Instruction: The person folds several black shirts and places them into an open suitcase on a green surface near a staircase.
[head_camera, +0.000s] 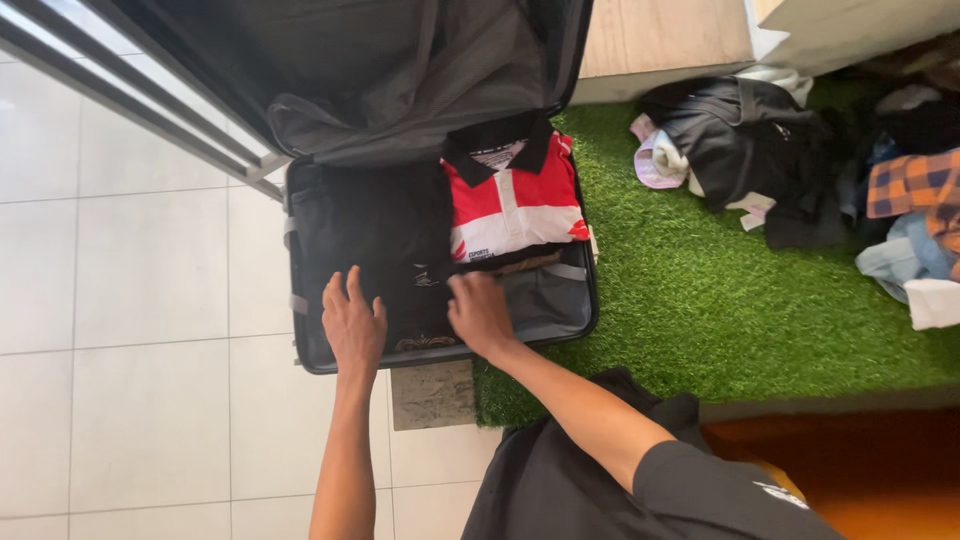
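Black folded garment (385, 250), lying flat in the left part of the open suitcase (575, 310), under both hands.
Left hand (353, 325): fingers spread and extended, palm down, pressing the near edge of the black garment.
Right hand (480, 312): fingers loosely curled and close together, resting on the garment's near right corner, just below the red and white shirt; no pinch visible.
Red and white shirt (515, 195): folded, black collar, lies in the right part of the suitcase, touching the black garment's right edge.
Suitcase lid (400, 70): raised behind, grey lining.
Suitcase stands partly on white floor tiles (130, 300), partly on green artificial turf (690, 300).
Pile of clothes (800, 170): dark, plaid and pale pieces, on the turf, well apart to the right.
Nothing lies between the hands and the garment.
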